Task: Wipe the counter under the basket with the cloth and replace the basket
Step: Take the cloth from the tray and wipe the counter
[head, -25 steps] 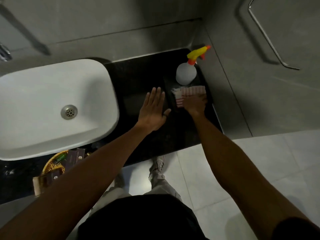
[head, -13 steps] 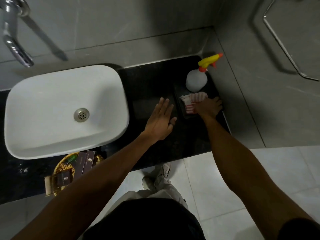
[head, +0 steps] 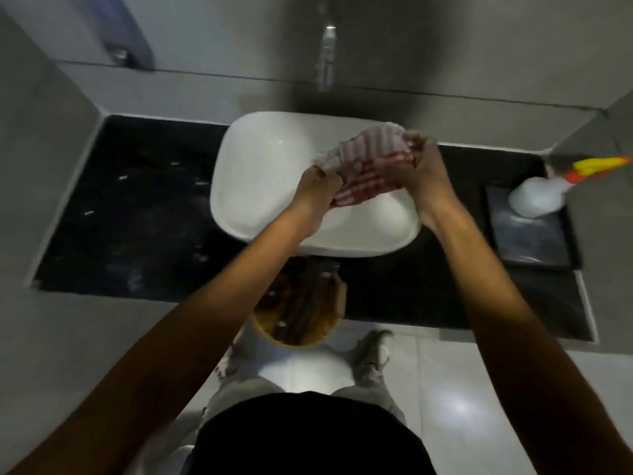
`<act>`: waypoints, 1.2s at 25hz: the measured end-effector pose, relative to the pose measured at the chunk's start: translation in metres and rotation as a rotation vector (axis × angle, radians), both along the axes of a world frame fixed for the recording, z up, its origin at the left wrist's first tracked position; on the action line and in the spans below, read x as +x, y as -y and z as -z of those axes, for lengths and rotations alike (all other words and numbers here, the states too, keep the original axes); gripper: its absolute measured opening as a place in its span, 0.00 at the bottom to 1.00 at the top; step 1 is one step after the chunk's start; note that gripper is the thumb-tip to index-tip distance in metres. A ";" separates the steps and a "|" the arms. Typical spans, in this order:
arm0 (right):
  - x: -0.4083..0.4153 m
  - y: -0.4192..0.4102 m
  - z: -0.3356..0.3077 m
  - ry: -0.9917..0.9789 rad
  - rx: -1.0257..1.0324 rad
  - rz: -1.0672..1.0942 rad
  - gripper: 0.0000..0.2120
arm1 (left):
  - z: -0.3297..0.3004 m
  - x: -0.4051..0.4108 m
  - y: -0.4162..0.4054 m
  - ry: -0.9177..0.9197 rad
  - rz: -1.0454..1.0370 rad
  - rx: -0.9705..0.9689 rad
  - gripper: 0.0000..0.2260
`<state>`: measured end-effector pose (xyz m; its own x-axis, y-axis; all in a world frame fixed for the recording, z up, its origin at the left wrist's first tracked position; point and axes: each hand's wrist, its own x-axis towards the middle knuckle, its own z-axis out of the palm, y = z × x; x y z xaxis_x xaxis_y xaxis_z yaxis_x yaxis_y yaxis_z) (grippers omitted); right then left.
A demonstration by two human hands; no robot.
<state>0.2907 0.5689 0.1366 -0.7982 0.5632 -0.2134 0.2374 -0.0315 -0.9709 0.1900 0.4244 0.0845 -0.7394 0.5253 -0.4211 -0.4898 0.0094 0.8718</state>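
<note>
While both hands stretch the cloth (head: 370, 166) over the sink (head: 267, 186), the basket (head: 298, 313) sits below.

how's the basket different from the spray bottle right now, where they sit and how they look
The basket is yellow woven, sits at the counter's front edge below the sink, partly overhanging, with dark items inside. The spray bottle is white with a yellow and orange trigger, and stands on a dark tray at the far right. Both are on the black counter, and neither is touched by a hand.
</note>
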 end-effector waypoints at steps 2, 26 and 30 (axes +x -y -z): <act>-0.038 0.062 0.002 -0.062 -0.023 0.066 0.22 | 0.001 -0.039 0.080 -0.033 0.000 -0.029 0.12; -0.191 0.434 0.245 1.008 0.492 0.359 0.41 | 0.215 -0.231 0.370 -1.053 0.361 -1.141 0.30; -0.222 0.425 0.261 1.028 0.581 0.444 0.40 | 0.229 -0.237 0.368 -1.083 0.398 -1.091 0.28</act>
<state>0.0686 0.1442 -0.1243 -0.1293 0.9588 -0.2530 0.9680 0.0667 -0.2418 -0.0469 0.0560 -0.1447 -0.8219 0.5612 -0.0975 0.5183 0.8078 0.2808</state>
